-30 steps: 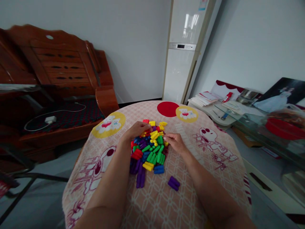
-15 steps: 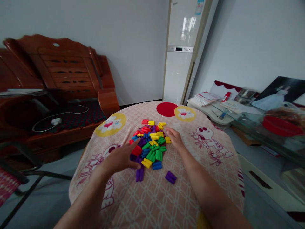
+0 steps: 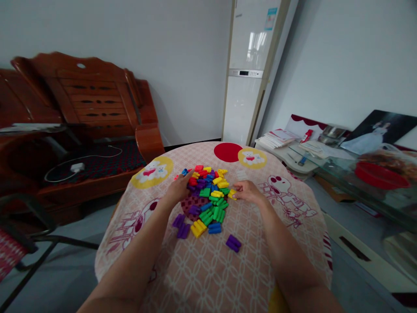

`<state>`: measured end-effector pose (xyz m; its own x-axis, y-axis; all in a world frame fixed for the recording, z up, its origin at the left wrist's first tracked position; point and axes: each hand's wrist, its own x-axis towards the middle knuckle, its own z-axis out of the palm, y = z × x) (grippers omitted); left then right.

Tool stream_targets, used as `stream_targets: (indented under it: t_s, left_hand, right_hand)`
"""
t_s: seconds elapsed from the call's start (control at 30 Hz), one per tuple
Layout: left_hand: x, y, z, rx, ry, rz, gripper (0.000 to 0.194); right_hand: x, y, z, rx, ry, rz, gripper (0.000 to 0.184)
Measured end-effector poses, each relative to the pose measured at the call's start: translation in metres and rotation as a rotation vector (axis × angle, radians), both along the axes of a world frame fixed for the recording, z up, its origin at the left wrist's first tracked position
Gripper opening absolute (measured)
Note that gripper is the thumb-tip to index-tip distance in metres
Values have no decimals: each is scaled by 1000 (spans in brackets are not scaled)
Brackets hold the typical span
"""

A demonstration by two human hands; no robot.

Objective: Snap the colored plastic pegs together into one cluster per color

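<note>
A loose pile of small coloured plastic building blocks (image 3: 213, 191), in red, yellow, green, blue and purple, lies on the round table. My left hand (image 3: 178, 190) rests at the pile's left side, its index finger stretched out against the red and purple blocks; its other fingers are partly hidden. On the pile's right edge, my right hand (image 3: 248, 191) has its thumb and fingers closed on a yellow block (image 3: 232, 194). Nearer to me lie another yellow block (image 3: 198, 228), a blue block (image 3: 214, 228) and purple blocks (image 3: 181, 226). One purple block (image 3: 233, 243) lies apart.
A patterned pink tablecloth (image 3: 208, 274) covers the table. Behind it on the left stands a wooden bench (image 3: 97, 102) with a white charger (image 3: 77, 167). A tall white cabinet unit (image 3: 243, 104) is at the back. To the right, a glass shelf (image 3: 319, 161) holds papers and a red basin (image 3: 381, 174).
My left hand has swept away from me along the pile's left side, shifting blocks and baring a dark red patch of cloth. My right hand has come onto the yellow block.
</note>
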<state>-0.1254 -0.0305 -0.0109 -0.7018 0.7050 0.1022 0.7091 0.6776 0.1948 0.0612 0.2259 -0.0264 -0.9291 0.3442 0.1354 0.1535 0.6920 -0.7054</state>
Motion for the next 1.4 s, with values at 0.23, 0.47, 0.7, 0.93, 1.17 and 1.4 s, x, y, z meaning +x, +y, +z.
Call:
stream_targets:
  t_s: [0.23,0.47,0.7,0.93,1.17,1.4]
  left_hand:
    - [15,45,29,197,117,-37,56]
    - [61,99,3,290,-24,-404,44]
    - [67,110,-11,151,8,-327,36]
    - [77,114,-7,136,21,-357,19]
    - [77,117,-7,132,6,-357,19]
    - [74,118,-10,172,13,-311,13]
  right_hand:
    - [-2,-23,12,369,-81,117,18]
    - [0,-6,10,199,28,-136,24]
    - [-8,11,-13,302,76,-317,27]
    - [-17,10,-20,350,92,-408,18]
    - [-15,11,-15,336,15,-475,17]
    - [-9,6,-12,271,203,-562,37]
